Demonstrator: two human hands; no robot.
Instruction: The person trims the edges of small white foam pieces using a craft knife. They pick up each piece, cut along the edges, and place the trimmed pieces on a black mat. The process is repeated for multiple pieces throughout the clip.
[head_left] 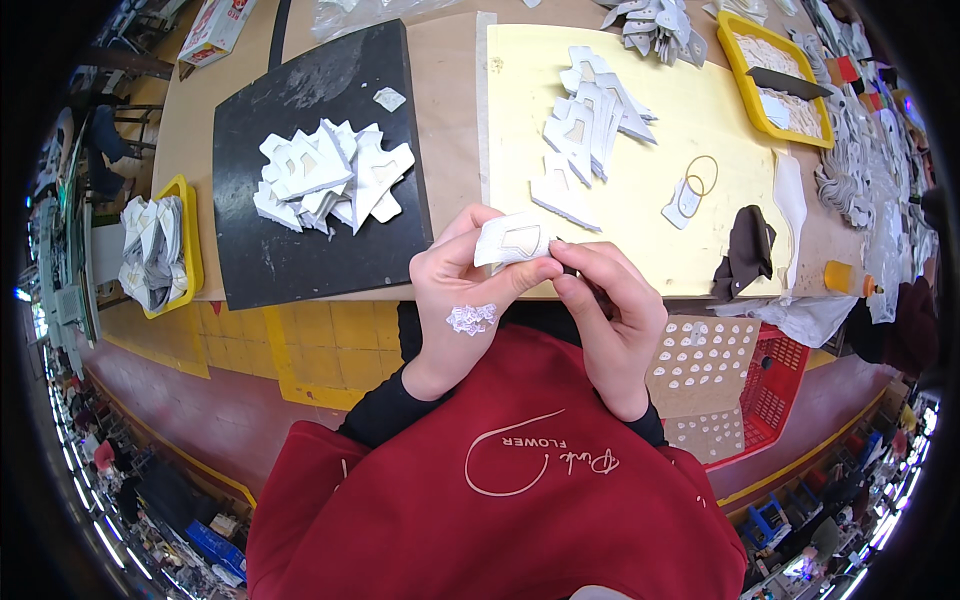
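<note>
My left hand (pixel 445 275) grips a small white cut piece (pixel 511 240) that has a curved, cream-coloured outlined patch on it. A lacy white mark shows on the back of that hand. At the piece's right end, my right hand (pixel 618 305) is closed with thumb and forefinger around a thin dark tool, mostly hidden by the fingers. Both hands are over the table's near edge. Similar white pieces lie heaped (pixel 325 175) on a black board (pixel 300 80) to the left. More white pieces (pixel 580 125) lie fanned out on a pale yellow sheet (pixel 510 100).
Rubber bands on a grey-white piece (pixel 682 203) and a dark cloth (pixel 745 250) lie at right. A yellow tray (pixel 822 125) stands far right, another yellow basket (pixel 192 240) at left. An orange-capped bottle (pixel 845 277) and a red crate (pixel 775 400) are to the right.
</note>
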